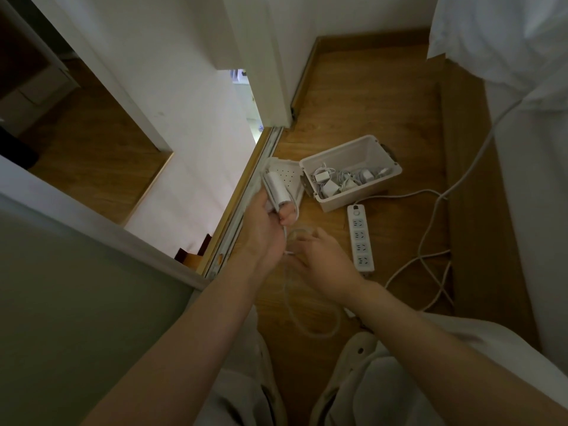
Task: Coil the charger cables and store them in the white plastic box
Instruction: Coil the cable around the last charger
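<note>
Wooden floor (384,96) fills this narrow corner, and you are crouched low over it. Nearest to you are your knees in pale trousers (399,379), with what looks like a light slipper (359,348) between them. Just beyond, a slack loop of thin white cable (325,332) lies on the boards and rises to your hands.

Your left hand (264,235) is at centre. Its grip is wrapped round a white, tube-shaped charger (278,189), which it holds up off the floor with the thumb underneath. Your right hand (322,259) is just beside it on the right. Its fingers are curled round a small loop of the same cable, and the grip looks like a pinch on the strand, though that spot is blurred.

To the right of your hands a white power strip (361,241) lies flat on the floor. Its thicker cord (430,241) tangles away to the right, towards a wooden bed base.

Farther off sits the white box (362,196), open and set at an angle. Several white plugs and coiled leads (330,187) already lie inside. Its lid (287,176) rests on the floor at the box's left end, partly behind the charger.

On the left a metal door track (246,207) runs diagonally along a white wall. White bedding (507,41) hangs at far right.
</note>
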A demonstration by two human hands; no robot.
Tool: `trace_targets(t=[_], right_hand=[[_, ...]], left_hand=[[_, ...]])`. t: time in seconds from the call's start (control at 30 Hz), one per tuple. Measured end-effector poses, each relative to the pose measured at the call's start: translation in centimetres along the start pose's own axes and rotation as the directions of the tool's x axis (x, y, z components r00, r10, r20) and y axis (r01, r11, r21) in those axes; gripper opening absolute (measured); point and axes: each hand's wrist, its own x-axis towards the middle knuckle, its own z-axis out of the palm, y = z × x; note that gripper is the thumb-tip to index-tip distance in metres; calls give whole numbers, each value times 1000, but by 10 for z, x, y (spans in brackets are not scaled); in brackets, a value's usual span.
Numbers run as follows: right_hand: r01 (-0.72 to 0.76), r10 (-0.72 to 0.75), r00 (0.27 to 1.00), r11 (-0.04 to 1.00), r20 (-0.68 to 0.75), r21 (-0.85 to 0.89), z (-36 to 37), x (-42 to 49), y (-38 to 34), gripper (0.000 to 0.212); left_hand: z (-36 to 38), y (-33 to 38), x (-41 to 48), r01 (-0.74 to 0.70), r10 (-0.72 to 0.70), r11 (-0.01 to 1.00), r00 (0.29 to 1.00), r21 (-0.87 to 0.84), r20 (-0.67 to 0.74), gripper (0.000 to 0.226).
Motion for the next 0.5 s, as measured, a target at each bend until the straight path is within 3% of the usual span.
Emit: trace_targets(t=[0.07, 0.13, 0.2, 0.37, 0.5], right_hand=[[-69, 75, 993, 995, -93, 73, -6, 3, 7, 23], [-138, 141, 989, 988, -50, 71, -17, 3, 10, 32], [-145, 145, 989, 989, -10, 20, -24, 2, 13, 27], [-219, 217, 974, 975, -61, -24, -40, 2, 19, 22], [-223, 226, 974, 963, 2, -152, -58, 6, 19, 23]], left_hand=[[-1, 9, 1, 35, -32, 994, 999, -107, 28, 25], [-3, 16, 3, 41, -35, 981, 999, -192, 33, 24], [-4, 20, 4, 35, -29, 973, 999, -226, 32, 25], [0, 33, 4, 33, -17, 972, 997, -231, 72, 24], [7, 49, 0, -45, 57, 987, 996, -153, 75, 22]])
